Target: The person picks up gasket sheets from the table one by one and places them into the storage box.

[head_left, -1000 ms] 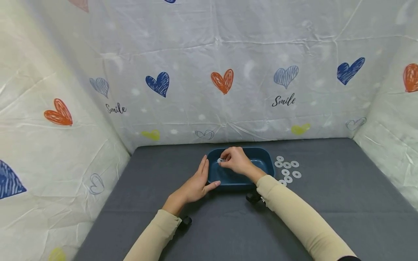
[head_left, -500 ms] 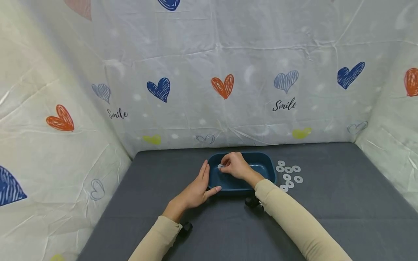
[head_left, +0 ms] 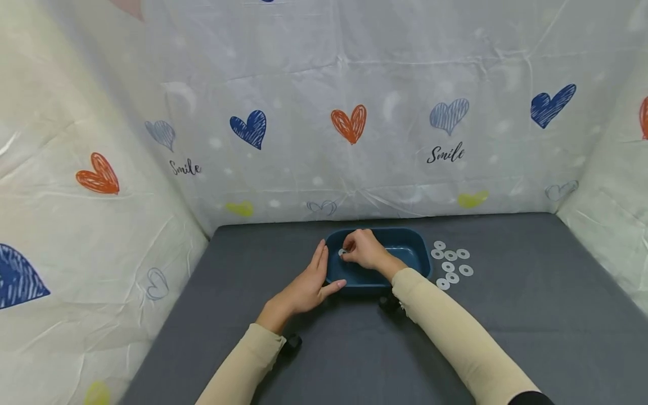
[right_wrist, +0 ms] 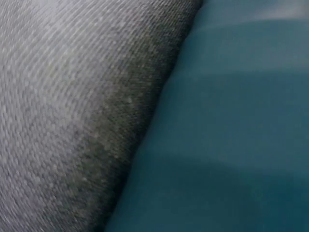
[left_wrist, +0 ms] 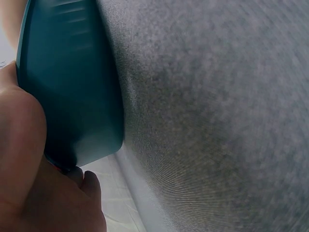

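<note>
Small pale ring (head_left: 340, 252): in the left part of the blue tray (head_left: 356, 275), at the fingertips of the right hand (head_left: 367, 248). Whether it touches the tray floor cannot be told.

Right hand: thumb and fingers close to a narrow pinch on the ring's edge. Judged reason: the ring is thin and flat, so an edge grip suits it and leaves most of its face uncovered. The forearm crosses over the tray's near right part, letting the fingers come down from above, over the wall.

Left hand (head_left: 306, 287): fingers straight, close together, laid along the tray's left end; thumb spread apart at the near left corner. The left wrist view confirms contact with the tray's outside. Probable purpose: bracing, so that the tray does not slide during fine fingertip work.

Right of the tray: loose rings (head_left: 448, 270), eight countable, flat on the dark grey table (head_left: 253, 264), some touching or nearly so. Their position beside the tray seems handy for the right hand.

Right wrist view: tray wall and grey cloth only, no fingers.

Behind: pale heart-print sheet (head_left: 304, 84), presumably a plain screen for the workspace.
</note>
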`<state>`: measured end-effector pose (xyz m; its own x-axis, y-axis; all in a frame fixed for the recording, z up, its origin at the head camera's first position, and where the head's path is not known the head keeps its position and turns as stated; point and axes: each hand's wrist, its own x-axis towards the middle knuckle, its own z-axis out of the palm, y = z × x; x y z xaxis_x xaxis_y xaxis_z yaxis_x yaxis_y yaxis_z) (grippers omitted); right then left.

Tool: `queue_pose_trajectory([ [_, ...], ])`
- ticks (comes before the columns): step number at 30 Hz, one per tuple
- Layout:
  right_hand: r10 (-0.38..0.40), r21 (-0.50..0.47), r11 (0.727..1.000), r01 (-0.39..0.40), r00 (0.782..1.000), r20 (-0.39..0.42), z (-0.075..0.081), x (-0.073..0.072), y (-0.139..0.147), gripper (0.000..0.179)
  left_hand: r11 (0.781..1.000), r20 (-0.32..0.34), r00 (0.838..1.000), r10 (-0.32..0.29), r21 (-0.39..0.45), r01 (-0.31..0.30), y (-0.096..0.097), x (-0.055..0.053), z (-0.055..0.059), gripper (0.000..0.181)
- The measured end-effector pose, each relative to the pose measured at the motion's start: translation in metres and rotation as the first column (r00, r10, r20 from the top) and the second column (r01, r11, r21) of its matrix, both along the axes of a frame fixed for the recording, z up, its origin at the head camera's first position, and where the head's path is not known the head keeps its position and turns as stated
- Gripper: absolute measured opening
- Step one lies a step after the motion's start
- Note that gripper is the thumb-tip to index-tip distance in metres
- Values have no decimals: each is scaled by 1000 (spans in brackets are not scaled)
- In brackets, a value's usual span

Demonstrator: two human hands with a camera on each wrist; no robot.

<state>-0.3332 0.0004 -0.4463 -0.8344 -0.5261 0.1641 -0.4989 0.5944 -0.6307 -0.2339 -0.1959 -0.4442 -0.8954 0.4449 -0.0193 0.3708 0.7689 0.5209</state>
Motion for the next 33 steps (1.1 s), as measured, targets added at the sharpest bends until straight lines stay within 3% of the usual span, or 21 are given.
queue_pose_trajectory([
  [16, 19, 82, 996, -18, 1000, -14, -7, 2, -5, 22, 1000, -21, 1000, 1, -4, -2, 1, -2, 0, 98],
  [33, 71, 73, 995, -72, 997, 11, -7, 5, -4, 23, 1000, -9, 1000, -1, -7, 1, -1, 1, -1, 97],
])
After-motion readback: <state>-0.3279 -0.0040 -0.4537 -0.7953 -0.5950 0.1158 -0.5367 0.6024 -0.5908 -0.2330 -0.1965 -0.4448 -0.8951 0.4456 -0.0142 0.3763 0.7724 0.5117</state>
